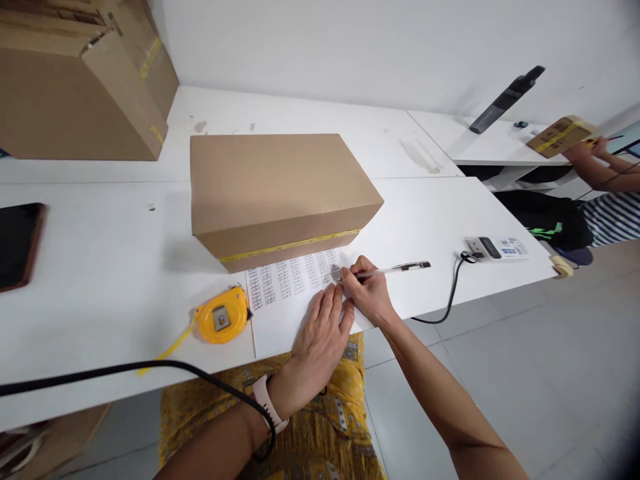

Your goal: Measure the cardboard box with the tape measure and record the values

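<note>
Two hands are on the paper sheet [280,320], which lies on the white table [100,300] with its far edge tucked right against the near side of the cardboard box [280,193]. The right hand [367,293] sits just in front of the box's near right corner, thumb and fingers pinching a pen [395,269]. The pen tip touches the sheet at the end of the rows of handwriting, and the barrel points away to the right. The left hand [320,340] lies palm-down on the sheet, nearer the person than the box, its fingers flat and close together, fingertips touching the right hand. There's a pale watch [267,400] on that wrist. A yellow tape measure [223,315] sits just in front of the box's near left corner, beside the sheet's left edge, with a bit of tape trailing out. Well to the left of the box is a dark phone [17,243]. To the box's right, a power strip [495,248] lies near the table edge. Far beyond the box to the right, another person's hands [587,150] hold a small carton [560,135] on a separate table.
</note>
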Action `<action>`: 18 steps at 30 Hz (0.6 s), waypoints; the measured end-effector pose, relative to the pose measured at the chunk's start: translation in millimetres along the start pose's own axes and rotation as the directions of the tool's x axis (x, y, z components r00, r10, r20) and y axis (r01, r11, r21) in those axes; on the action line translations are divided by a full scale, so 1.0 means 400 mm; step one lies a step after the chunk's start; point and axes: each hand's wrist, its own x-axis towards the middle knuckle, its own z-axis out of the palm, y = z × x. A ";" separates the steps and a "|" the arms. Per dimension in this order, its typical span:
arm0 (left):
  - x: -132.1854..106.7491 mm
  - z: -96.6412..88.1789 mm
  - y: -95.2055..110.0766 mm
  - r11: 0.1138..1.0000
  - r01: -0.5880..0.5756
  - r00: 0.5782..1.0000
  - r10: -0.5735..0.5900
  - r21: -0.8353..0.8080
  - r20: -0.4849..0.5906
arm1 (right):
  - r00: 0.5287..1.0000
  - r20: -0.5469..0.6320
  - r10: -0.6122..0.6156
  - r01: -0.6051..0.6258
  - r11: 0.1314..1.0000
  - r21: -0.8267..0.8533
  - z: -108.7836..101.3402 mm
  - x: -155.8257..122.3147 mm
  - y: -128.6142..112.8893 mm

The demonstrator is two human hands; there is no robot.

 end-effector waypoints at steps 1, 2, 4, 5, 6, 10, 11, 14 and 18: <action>-0.002 0.002 0.001 1.000 0.007 1.000 -0.007 0.001 -0.004 | 1.000 -0.011 -0.001 0.001 1.000 -0.001 0.000 0.000 0.002; -0.003 0.004 0.003 1.000 0.013 1.000 -0.013 0.000 -0.011 | 1.000 -0.019 0.001 -0.001 1.000 -0.003 0.000 0.000 0.004; -0.005 0.006 0.005 1.000 0.021 0.999 -0.021 -0.001 -0.024 | 1.000 -0.022 0.006 -0.006 1.000 -0.006 0.000 0.001 0.005; -0.004 0.006 0.006 1.000 0.020 0.999 -0.020 -0.001 -0.025 | 1.000 -0.018 0.007 -0.007 1.000 -0.008 0.000 0.001 0.005; -0.003 0.004 0.006 1.000 0.018 1.000 -0.018 0.000 -0.023 | 1.000 -0.014 0.004 -0.005 1.000 -0.009 0.000 0.001 0.004; 0.007 -0.004 0.003 1.000 0.015 1.000 -0.015 -0.008 -0.016 | 1.000 -0.005 0.004 -0.004 1.000 -0.007 -0.001 0.001 -0.001; 0.009 -0.005 0.002 1.000 0.014 1.000 -0.014 -0.013 -0.017 | 1.000 -0.005 0.008 -0.008 1.000 -0.004 -0.001 0.001 -0.002; 0.014 -0.008 0.000 1.000 0.013 1.000 -0.013 -0.017 -0.005 | 1.000 -0.005 0.007 -0.007 1.000 -0.003 -0.002 0.002 -0.002; 0.014 -0.006 0.001 1.000 0.016 1.000 -0.016 0.008 0.009 | 1.000 0.007 -0.001 0.001 1.000 0.001 -0.002 0.003 -0.004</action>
